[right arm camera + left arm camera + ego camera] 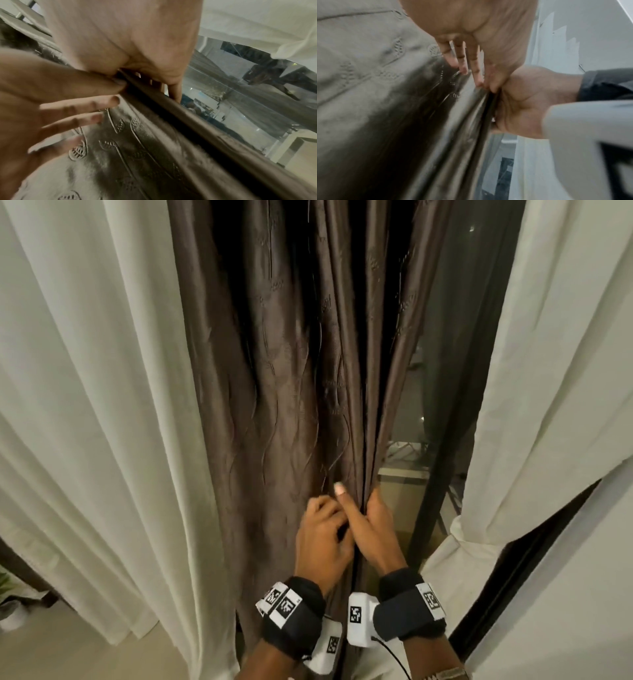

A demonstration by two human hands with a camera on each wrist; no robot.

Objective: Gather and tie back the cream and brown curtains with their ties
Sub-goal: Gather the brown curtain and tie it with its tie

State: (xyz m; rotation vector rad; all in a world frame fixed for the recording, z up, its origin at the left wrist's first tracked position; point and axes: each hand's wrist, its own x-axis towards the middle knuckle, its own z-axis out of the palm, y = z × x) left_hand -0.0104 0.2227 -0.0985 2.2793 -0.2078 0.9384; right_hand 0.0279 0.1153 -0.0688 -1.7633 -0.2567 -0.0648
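Two hands meet at the near edge of the brown curtain (284, 378), low in the head view. The right hand (371, 529) has its fingers curled round the gathered edge folds, thumb pointing up along the fabric on the side facing the left hand; in the right wrist view (130, 44) its fingertips (175, 92) hook behind the dark bunched hem, so it grips the curtain. The left hand (320, 537) lies against the right one, touching it at the thumb; its fingers (462, 59) are spread and nearly straight, resting on the embroidered face of the brown curtain (388, 108), pressing rather than clasping. The same spread fingers appear in the right wrist view (72, 108) against the leaf-patterned cloth (137, 148).

Left of the hands hangs a cream curtain (89, 405) in loose vertical folds. Right of the hands a second cream curtain (555, 371) is drawn in at a point level with the hands. Between the right hand and that curtain, dark window glass (445, 364) shows.

Both wrists carry black wrist straps (294, 611) holding white camera housings (359, 618) with square black-and-white coded markers; no readable words appear on them.
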